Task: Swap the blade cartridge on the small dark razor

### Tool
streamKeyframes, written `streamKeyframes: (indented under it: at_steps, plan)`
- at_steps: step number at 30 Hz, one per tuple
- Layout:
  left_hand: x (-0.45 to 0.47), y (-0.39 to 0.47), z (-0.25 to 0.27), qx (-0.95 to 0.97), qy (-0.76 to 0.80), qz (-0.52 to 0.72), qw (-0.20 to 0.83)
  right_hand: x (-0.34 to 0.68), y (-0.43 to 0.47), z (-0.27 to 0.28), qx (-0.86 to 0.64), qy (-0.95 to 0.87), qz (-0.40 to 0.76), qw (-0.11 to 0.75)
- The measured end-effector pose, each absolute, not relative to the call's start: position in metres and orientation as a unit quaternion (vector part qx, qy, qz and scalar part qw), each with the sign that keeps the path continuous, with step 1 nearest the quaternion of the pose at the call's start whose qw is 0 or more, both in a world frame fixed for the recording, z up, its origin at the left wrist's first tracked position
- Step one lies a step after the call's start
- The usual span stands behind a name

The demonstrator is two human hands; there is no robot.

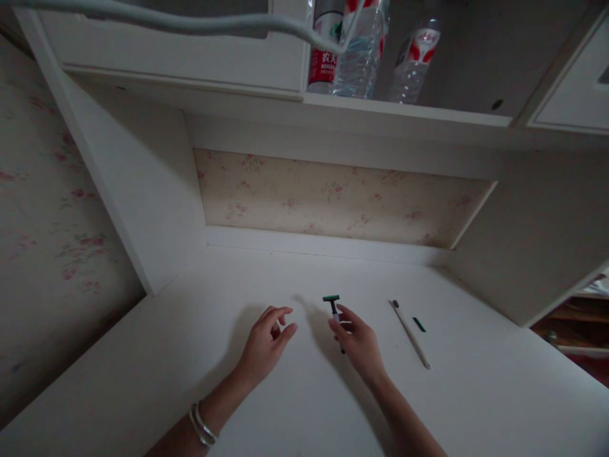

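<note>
My right hand (358, 339) grips a razor (336, 312) by its grey and black handle, the green-edged head pointing up and away from me. Part of the handle is hidden behind the fingers. To the left of the razor, my left hand (268, 336) hovers over the desk with its fingers curved and a gap between thumb and fingertips; nothing is in it. Two bangles circle the left wrist. Right of my right hand, a white toothbrush (412, 336) with a dark head lies on the desk. Beside it rests a small dark strip (419, 324), possibly a blade cover.
A white desk (295, 400) stretches under both hands, with side panels left and right. Overhead, a shelf (409, 112) holds several bottles (361, 57). A pale curved bar (190, 22) crosses the top. Floral wallpaper (314, 197) covers the back.
</note>
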State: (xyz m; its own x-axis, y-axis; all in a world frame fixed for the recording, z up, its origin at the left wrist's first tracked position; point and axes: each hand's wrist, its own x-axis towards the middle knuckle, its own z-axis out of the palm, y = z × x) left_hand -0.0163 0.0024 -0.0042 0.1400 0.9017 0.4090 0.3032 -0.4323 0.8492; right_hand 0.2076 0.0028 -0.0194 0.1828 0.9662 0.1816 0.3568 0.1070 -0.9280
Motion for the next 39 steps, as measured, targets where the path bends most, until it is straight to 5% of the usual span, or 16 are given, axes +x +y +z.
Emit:
streamKeyframes:
  at_steps: [6,14,39]
  plan:
    - [-0.013,0.001,-0.009,0.714,0.432,0.453,0.315,0.304,0.008,-0.020,-0.783,-0.534,0.061,0.313]
    - [-0.010,-0.001,-0.013,0.731,0.429,0.423,0.322,0.328,0.006,-0.016,-0.868,-0.475,-0.017,0.140]
    - [-0.011,0.000,-0.016,0.755,0.422,0.399,0.305,0.339,0.009,-0.024,-0.879,-0.456,-0.045,0.134]
